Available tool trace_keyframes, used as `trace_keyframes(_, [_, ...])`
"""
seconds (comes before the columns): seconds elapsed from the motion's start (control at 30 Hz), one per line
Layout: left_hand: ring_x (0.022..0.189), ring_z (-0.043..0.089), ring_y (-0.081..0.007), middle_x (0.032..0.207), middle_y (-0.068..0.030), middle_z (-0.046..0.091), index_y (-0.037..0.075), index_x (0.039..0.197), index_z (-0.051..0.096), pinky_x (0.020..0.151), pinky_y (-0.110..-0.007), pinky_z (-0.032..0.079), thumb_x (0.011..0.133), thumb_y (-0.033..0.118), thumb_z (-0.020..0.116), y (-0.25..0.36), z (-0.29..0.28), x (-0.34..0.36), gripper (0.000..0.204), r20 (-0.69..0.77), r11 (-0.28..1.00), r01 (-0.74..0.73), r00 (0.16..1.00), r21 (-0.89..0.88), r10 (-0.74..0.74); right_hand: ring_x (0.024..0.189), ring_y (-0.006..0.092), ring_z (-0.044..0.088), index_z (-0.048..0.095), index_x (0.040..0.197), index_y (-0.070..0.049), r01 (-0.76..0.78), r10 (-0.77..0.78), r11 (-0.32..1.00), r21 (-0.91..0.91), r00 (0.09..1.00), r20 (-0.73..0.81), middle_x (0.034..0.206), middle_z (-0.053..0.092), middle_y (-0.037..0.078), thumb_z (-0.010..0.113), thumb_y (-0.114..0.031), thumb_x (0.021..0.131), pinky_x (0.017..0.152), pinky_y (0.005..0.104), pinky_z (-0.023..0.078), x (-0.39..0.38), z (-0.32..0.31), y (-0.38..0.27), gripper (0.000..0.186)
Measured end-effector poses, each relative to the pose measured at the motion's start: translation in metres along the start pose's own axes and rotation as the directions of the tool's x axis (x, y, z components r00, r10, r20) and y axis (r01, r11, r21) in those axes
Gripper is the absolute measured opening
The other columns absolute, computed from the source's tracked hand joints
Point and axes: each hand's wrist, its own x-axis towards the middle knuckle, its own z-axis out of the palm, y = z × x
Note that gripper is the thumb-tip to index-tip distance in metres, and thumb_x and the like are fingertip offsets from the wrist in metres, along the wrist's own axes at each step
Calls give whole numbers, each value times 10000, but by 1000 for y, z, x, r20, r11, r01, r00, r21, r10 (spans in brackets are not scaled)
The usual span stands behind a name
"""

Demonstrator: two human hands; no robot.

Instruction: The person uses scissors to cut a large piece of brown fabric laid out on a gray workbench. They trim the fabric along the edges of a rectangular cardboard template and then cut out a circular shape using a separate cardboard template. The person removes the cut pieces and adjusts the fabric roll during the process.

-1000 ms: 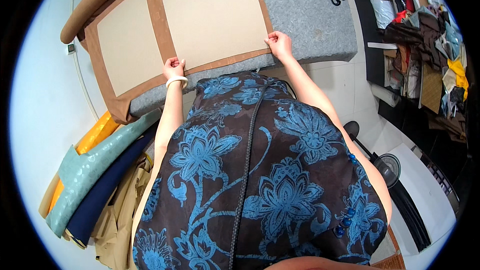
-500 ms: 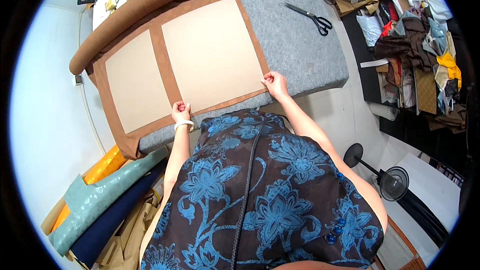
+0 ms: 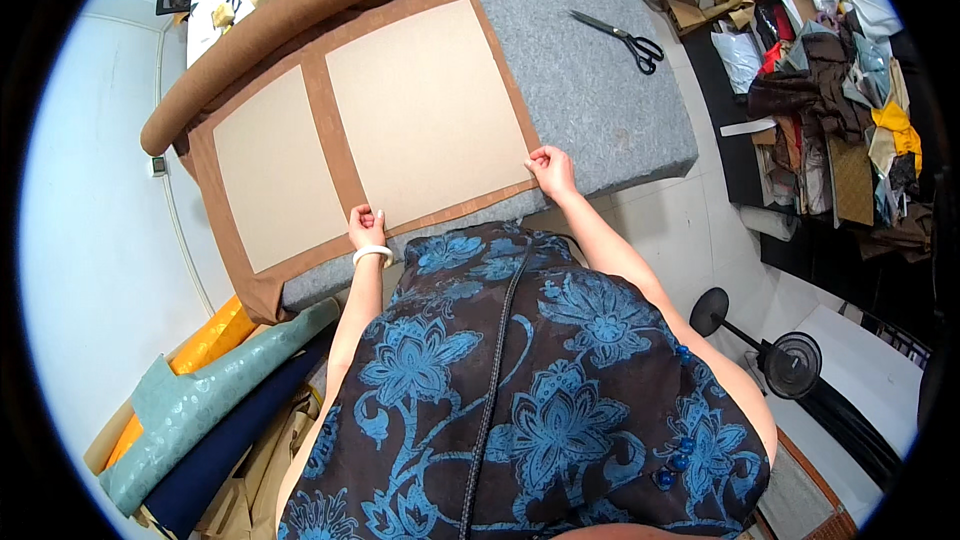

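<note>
A large beige rectangular board [image 3: 430,100] lies on brown fabric [image 3: 332,125] spread over a grey felt-covered table [image 3: 590,70]. At its near left corner is my left hand [image 3: 367,228], fingers curled closed against the corner, with a white bangle on the wrist. My right hand [image 3: 552,173] pinches the near right corner, thumb against fingers. The fingertips hide both corners, so how much of the fabric edge is caught is not visible. Left of the large board, a narrower beige board [image 3: 280,170] rests flat on the same fabric.
A thick roll of brown fabric [image 3: 330,15] runs along the table's far edge. Black-handled scissors [image 3: 622,38] lie on the felt at the right. Fabric rolls [image 3: 215,410] lean at the lower left; piled scraps [image 3: 830,90] and a black fan [image 3: 790,365] are at the right.
My left hand has shifted slightly right along the near edge of the large board. My right hand stays at its corner, and the boards look almost unmoved.
</note>
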Motion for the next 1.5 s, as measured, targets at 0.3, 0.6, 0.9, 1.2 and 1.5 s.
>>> trace_keyframes(0.3, [650,459,-65,729,42,523,53,987,640,644,-225,467,767,26,767,0,10,-4,255,-85,999,12,996,-51,-16,635,58,550,696,861,-26,-37,35,998,46,999,35,718,654,-3,744,-123,777,629,238,492,6,-1,8,137])
trace_keyframes(0.6, [665,452,-76,749,38,522,54,971,648,663,-233,469,754,26,774,-3,14,-4,252,-85,999,-17,996,-41,14,649,59,569,701,862,-26,-57,57,997,53,998,7,733,668,4,747,-130,772,641,237,501,9,-3,9,144])
trace_keyframes(0.9, [682,475,-103,762,11,531,48,968,632,681,-260,481,751,46,772,9,14,-9,258,-124,1000,3,992,-8,-4,637,68,572,698,855,-27,-8,8,997,79,1000,2,727,670,25,747,-129,773,628,243,500,8,-3,5,139])
trace_keyframes(1.2, [1089,513,-333,1161,-143,545,56,1060,597,944,-434,437,741,63,695,85,15,-52,334,172,752,-516,853,411,492,759,243,671,704,895,-50,254,-258,966,-45,942,-216,834,697,99,691,-195,816,719,360,528,135,0,-72,165])
trace_keyframes(1.5, [1245,439,-359,1368,-172,468,39,1170,576,1052,-441,395,758,55,677,82,14,-70,424,357,744,-458,881,486,310,912,346,641,723,816,-92,-21,-8,981,-190,988,-153,943,682,140,739,-275,774,811,455,517,197,40,-99,188])
